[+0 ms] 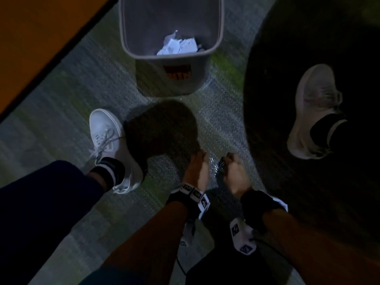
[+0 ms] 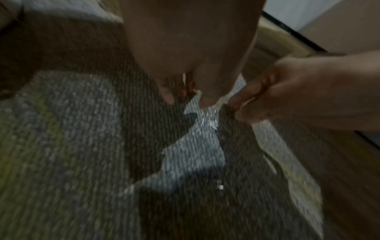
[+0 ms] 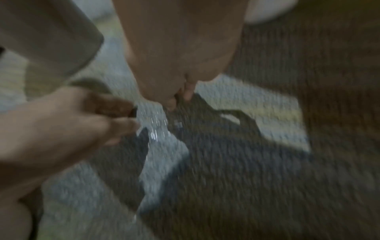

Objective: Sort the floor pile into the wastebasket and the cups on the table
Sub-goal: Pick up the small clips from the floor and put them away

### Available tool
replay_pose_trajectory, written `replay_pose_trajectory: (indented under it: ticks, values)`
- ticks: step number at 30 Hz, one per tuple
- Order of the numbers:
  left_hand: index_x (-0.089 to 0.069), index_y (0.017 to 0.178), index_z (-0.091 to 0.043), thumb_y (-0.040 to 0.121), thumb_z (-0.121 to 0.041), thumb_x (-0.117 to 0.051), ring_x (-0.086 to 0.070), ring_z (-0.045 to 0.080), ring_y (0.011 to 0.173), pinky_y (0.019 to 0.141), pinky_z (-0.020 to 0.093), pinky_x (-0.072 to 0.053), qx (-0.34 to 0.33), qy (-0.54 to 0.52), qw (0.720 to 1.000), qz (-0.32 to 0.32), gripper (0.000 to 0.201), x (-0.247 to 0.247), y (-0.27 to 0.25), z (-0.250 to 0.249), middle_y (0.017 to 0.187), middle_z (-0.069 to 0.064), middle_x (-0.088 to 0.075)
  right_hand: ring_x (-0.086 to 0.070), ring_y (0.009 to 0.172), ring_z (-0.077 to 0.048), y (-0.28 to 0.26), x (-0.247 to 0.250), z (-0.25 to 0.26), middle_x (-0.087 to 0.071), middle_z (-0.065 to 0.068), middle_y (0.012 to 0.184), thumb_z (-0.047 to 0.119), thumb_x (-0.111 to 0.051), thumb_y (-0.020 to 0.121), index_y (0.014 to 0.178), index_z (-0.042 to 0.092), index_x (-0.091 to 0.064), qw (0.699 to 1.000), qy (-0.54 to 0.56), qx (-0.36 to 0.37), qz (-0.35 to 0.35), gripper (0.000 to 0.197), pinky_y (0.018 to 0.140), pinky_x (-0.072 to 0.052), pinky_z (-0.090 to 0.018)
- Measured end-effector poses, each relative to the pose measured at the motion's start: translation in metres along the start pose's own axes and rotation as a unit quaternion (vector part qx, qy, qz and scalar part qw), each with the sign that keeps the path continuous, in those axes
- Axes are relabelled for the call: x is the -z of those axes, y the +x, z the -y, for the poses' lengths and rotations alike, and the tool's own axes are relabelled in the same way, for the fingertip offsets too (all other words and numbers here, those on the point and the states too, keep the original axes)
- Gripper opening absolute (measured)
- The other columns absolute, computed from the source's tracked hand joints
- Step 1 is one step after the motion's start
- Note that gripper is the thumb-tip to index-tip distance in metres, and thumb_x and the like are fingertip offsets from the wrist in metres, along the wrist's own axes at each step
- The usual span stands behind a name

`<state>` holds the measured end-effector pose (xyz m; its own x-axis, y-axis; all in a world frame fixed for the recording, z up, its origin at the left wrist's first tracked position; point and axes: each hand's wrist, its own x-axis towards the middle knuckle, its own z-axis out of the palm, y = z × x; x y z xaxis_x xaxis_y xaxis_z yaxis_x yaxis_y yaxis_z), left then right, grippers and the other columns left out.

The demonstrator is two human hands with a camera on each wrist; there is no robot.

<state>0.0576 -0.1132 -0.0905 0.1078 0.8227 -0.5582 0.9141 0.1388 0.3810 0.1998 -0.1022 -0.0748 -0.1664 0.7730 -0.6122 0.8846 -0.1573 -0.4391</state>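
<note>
**Clear film stretched between two hands, short of the wastebasket**

Both hands were low over the carpet, each pinching an edge of a thin, glinting sheet of clear plastic film held taut between them. The left hand had its grip narrow, thumb against fingertips on one edge; the right hand was curled tight on the other. The film hung just above the floor, near the grey wastebasket, which already held crumpled white paper.

Judged from its shimmer and transparency, the film would be nearly weightless, limp and slippery, likely to cling or slide from a light pinch. Bunching it into a wad inside one fist looked the safer hold. Motion blur hid its full outline.
</note>
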Motion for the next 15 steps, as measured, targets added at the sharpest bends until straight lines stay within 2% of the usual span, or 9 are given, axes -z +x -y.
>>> replay_pose_trajectory:
  ticks: [3, 5, 7, 9, 12, 15]
  values:
    - [-0.044, 0.136, -0.009, 0.081, -0.009, -0.068, -0.041, 0.027, 0.126, 0.103, 0.036, -0.044, -0.024, 0.0, 1.0, 0.008, 0.06, -0.014, -0.014, -0.003, 0.141, 0.008, -0.039, -0.046, 0.112, -0.039, -0.009, -0.024, 0.001, -0.048, -0.021, 0.125, -0.011, -0.06, 0.074, 0.126, -0.004, -0.057, 0.999, -0.009, 0.033, 0.01, 0.053, 0.093, -0.044, -0.046]
    - [-0.05, 0.129, -0.012, 0.082, -0.009, -0.065, -0.045, 0.025, 0.12, 0.098, 0.038, -0.047, -0.053, 0.007, 0.999, 0.008, 0.049, -0.018, -0.017, 0.0, 0.133, 0.005, -0.044, -0.046, 0.111, -0.037, -0.012, -0.029, 0.001, -0.05, -0.018, 0.121, -0.01, -0.059, 0.071, 0.123, -0.002, -0.059, 0.998, 0.001, 0.059, 0.007, 0.052, 0.092, -0.043, -0.044]
    - [-0.055, 0.124, -0.01, 0.087, -0.006, -0.058, -0.049, 0.026, 0.115, 0.095, 0.039, -0.047, -0.037, -0.039, 0.999, 0.006, 0.038, -0.018, -0.018, 0.005, 0.127, 0.008, -0.051, -0.047, 0.114, -0.036, -0.01, -0.026, -0.002, -0.051, -0.016, 0.122, -0.009, -0.061, 0.069, 0.124, 0.0, -0.059, 0.998, 0.015, 0.054, -0.01, 0.056, 0.096, -0.042, -0.042]
    - [-0.054, 0.126, -0.006, 0.09, -0.004, -0.055, -0.05, 0.029, 0.117, 0.098, 0.043, -0.045, -0.002, -0.087, 0.996, -0.013, 0.036, -0.009, -0.019, 0.009, 0.129, 0.013, -0.053, -0.045, 0.118, -0.033, -0.003, -0.017, -0.006, -0.049, -0.014, 0.128, -0.006, -0.066, 0.071, 0.134, 0.002, -0.053, 0.999, 0.013, 0.032, -0.04, 0.065, 0.102, -0.04, -0.038]
    - [-0.046, 0.134, 0.0, 0.086, 0.002, -0.058, -0.047, 0.038, 0.121, 0.101, 0.049, -0.043, 0.008, -0.104, 0.993, -0.051, 0.05, -0.003, -0.017, 0.015, 0.135, 0.02, -0.048, -0.04, 0.118, -0.034, 0.007, -0.011, -0.008, -0.043, -0.015, 0.131, 0.001, -0.067, 0.074, 0.144, 0.002, -0.039, 0.997, -0.044, 0.059, -0.038, 0.076, 0.103, -0.038, -0.038]
    - [-0.037, 0.142, -0.008, 0.075, -0.003, -0.068, -0.042, 0.035, 0.121, 0.095, 0.046, -0.045, -0.023, -0.014, 0.999, -0.038, 0.074, -0.007, -0.012, 0.013, 0.14, 0.013, -0.04, -0.037, 0.118, -0.033, 0.006, -0.016, -0.008, -0.039, -0.015, 0.135, 0.008, -0.071, 0.074, 0.147, 0.001, -0.033, 0.987, -0.116, 0.113, 0.001, 0.082, 0.103, -0.04, -0.041]
